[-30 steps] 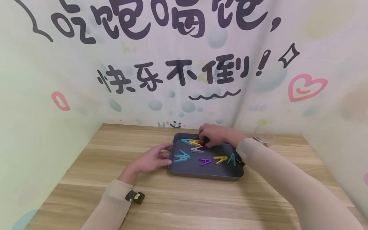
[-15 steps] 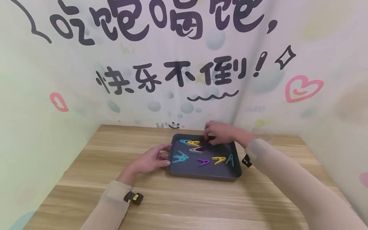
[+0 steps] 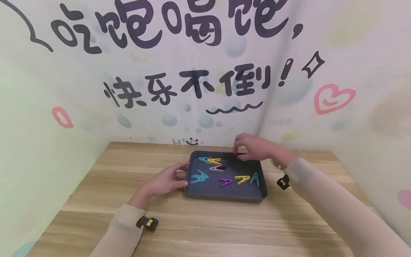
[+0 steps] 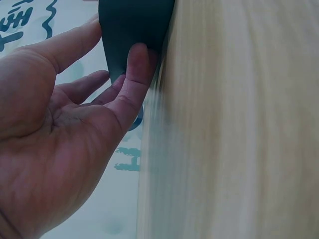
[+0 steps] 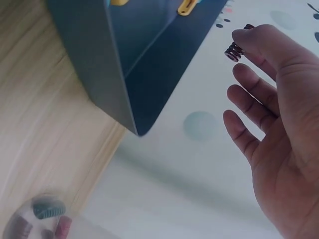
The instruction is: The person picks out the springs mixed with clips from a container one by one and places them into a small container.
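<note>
My right hand pinches a dark red coil spring between thumb and index finger, over the tray's back right edge. Its other fingers are spread loosely in the right wrist view. My left hand touches the left wall of the dark grey tray, thumb and fingers fairly straight against it. Inside lie several plastic clothespins: overlapping blue ones, a yellow one, a pale grey one, a purple one and a teal one. A dark red piece lies against the grey clothespin.
A clear cup holding colored springs stands on the wooden table, right of the tray; my right forearm mostly hides it in the head view. A printed wall sheet rises behind the table.
My right hand has lifted away from beside the grey clothespin and moved right and back with the dark red spring, uncovering the dark red piece. The left hand stays at the tray.
</note>
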`<state>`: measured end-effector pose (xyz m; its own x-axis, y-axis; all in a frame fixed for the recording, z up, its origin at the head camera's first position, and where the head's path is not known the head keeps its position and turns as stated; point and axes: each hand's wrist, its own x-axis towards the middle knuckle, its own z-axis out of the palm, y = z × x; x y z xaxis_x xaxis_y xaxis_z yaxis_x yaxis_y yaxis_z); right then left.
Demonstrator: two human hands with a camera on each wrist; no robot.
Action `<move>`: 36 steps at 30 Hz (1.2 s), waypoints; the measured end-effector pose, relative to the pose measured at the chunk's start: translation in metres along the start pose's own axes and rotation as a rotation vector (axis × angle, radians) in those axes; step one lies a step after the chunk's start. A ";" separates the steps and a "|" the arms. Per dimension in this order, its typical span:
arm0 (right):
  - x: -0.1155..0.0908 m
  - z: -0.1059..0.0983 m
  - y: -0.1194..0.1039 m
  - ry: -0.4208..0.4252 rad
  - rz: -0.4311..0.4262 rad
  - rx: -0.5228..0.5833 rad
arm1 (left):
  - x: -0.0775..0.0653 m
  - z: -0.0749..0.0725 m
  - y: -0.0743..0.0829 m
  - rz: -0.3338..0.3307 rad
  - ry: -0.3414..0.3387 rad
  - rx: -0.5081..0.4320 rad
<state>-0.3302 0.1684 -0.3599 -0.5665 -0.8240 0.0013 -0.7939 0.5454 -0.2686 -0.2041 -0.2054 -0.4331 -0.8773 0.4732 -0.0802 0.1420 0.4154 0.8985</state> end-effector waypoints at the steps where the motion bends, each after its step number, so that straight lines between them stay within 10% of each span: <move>1: -0.002 -0.002 -0.001 0.009 0.000 0.005 | 0.000 0.000 0.000 0.000 0.001 0.001; 36: -0.081 -0.025 0.031 0.188 0.150 0.062 | 0.000 0.000 0.000 0.048 -0.019 -0.004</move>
<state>-0.3140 0.2558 -0.3440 -0.7128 -0.6883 0.1346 -0.6861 0.6445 -0.3376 -0.2042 -0.2053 -0.4328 -0.8605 0.5075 -0.0450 0.1819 0.3884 0.9034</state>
